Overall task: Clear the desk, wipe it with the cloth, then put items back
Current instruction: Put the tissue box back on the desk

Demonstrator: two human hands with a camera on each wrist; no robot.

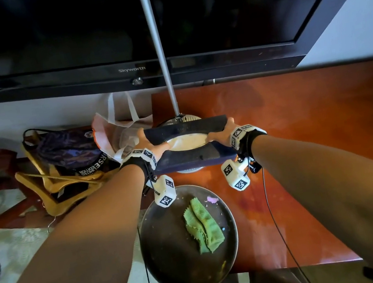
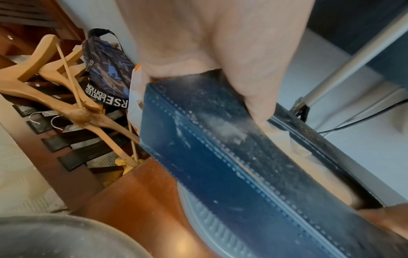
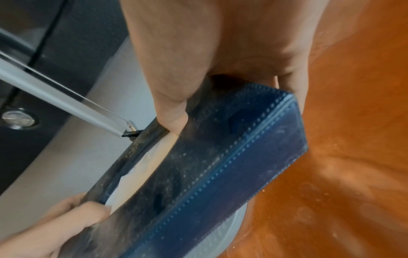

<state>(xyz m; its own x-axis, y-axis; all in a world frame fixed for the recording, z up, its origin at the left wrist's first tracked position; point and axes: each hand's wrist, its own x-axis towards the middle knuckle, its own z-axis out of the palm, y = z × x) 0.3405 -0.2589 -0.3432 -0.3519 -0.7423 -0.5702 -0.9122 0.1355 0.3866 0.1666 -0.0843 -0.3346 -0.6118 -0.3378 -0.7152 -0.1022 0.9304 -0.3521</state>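
Observation:
A dusty dark blue tissue box [image 1: 184, 160] with white tissue in its oval opening is held at both ends over the back of the wooden desk [image 1: 303, 133]. My left hand [image 1: 154, 147] grips its left end, thumb on top [image 2: 253, 87]. My right hand [image 1: 222, 132] grips the right end the same way [image 3: 172, 104]. The box [image 2: 220, 148] [image 3: 232, 165] hangs over a round pale lamp base [image 1: 190, 170]; whether they touch is unclear. A folded green cloth [image 1: 202, 225] lies on a round dark tray [image 1: 166, 257] at the desk's front left corner.
A silver lamp pole [image 1: 158, 46] rises from the base just behind the box. A large black TV [image 1: 111, 30] hangs over the desk's back edge. Left of the desk lie wooden hangers [image 1: 58, 186], a patterned bag [image 1: 67, 147] and a white plastic bag [image 1: 123, 127].

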